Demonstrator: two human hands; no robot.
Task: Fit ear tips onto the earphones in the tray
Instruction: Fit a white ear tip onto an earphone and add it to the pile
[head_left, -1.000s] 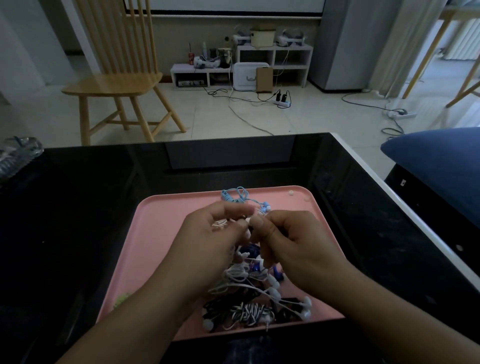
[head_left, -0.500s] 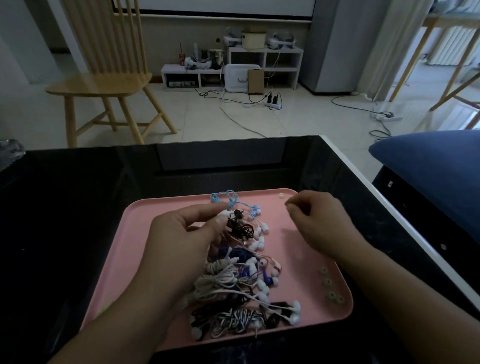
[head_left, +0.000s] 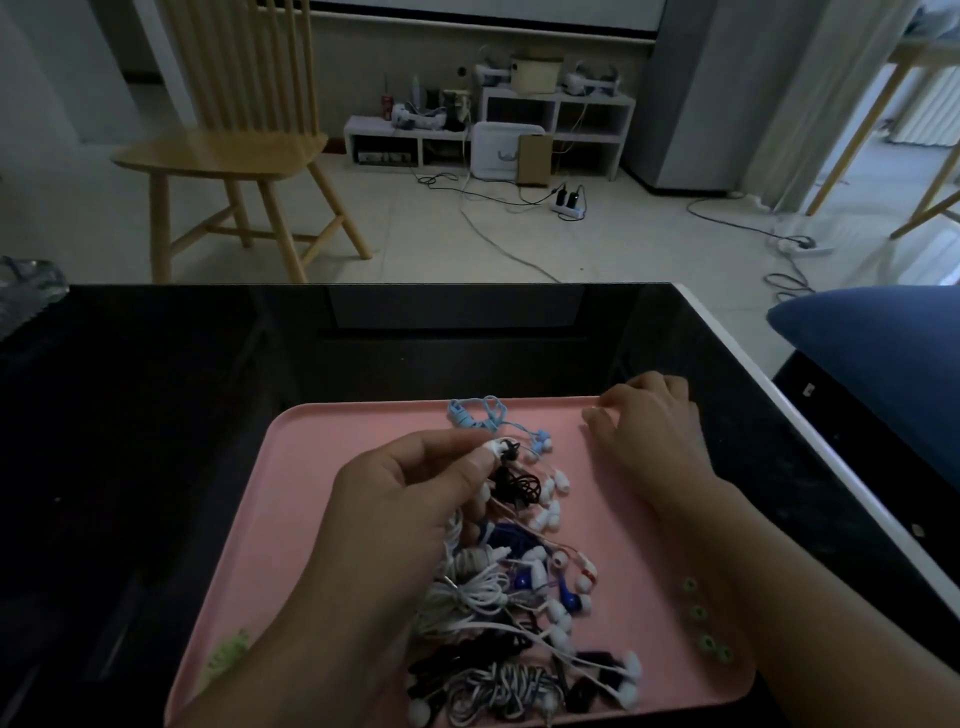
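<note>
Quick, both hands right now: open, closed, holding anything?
Left hand: pinching a black earphone above the pink tray.
Right hand: fingers curled at the tray's far corner; contents cannot be told.

the right hand (head_left: 655, 441) has left the left hand (head_left: 400, 499) and moved to the tray's (head_left: 332, 519) upper right corner, fingertips down at the rim. the left hand now pinches the black earphone (head_left: 511, 451) alone, and four loose ear tips (head_left: 702, 618) have come into sight at the lower right.

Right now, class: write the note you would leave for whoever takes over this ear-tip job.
Left hand: pinching a black earphone above the pink tray.
Right hand: fingers at the tray's far right corner; whether it holds a tip can't be told.
Earphone pile: mid-tray, tangled.
Loose green ear tips: near the right rim.
Done: many buds carry white tips.
Left: fit the held one, then the rest.
</note>
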